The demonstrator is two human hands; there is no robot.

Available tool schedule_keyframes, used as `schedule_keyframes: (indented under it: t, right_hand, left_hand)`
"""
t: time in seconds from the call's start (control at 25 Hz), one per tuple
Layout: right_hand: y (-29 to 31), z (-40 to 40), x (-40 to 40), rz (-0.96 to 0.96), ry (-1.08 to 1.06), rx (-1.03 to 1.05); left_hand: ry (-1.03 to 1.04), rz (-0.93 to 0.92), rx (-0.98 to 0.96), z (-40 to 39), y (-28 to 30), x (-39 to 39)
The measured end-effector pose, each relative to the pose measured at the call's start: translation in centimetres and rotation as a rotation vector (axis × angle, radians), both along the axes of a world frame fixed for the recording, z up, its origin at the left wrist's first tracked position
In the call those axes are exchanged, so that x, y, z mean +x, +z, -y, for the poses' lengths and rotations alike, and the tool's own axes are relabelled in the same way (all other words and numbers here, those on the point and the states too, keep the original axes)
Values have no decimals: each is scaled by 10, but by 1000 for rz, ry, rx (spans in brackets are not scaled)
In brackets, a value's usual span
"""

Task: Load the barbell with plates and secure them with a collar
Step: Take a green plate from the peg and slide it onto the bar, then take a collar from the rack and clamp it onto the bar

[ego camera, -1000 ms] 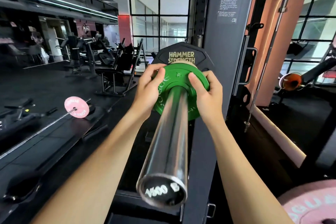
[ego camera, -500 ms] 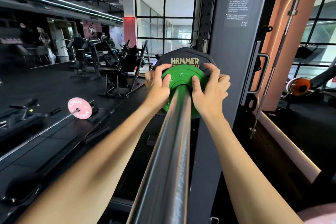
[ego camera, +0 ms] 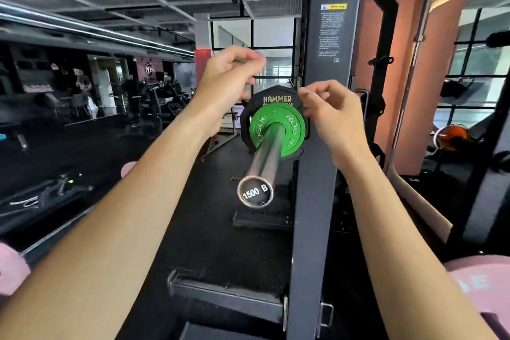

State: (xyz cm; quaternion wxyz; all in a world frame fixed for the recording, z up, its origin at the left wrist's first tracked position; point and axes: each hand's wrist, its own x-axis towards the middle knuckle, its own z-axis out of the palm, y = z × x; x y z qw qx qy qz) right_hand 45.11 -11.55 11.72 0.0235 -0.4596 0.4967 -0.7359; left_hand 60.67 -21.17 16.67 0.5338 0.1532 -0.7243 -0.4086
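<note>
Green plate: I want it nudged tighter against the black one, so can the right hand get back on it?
Probably yes. The right hand hovers empty beside the green plate, nothing lies between them, and the bare sleeve leaves its face exposed.

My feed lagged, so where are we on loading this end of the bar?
Done: a black plate and a green plate sit on the sleeve, green one outermost. In hand: nothing; the left hand and right hand are off the plates, fingers loosely curled. Left: the collar. None shows on the sleeve, which is bare outside the green plate, and none is in view.
</note>
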Motion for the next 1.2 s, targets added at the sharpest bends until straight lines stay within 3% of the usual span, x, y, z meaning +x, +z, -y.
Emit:
schedule_keyframes:
  t: [0.24, 0.48, 1.0, 1.2]
  right_hand:
    - [34, -98, 40, -49, 58, -18]
    - [62, -191, 9, -54, -80, -56]
    - [36, -405, -202, 60, -383, -14]
    - [42, -457, -308, 110, -401, 0]
  left_hand:
    - [-156, -19, -45, -96, 28, 12]
    - [-313, -41, -41, -174, 44, -34]
    - [-612, 38, 94, -334, -2, -291]
    - [-601, 14, 186, -379, -8, -393]
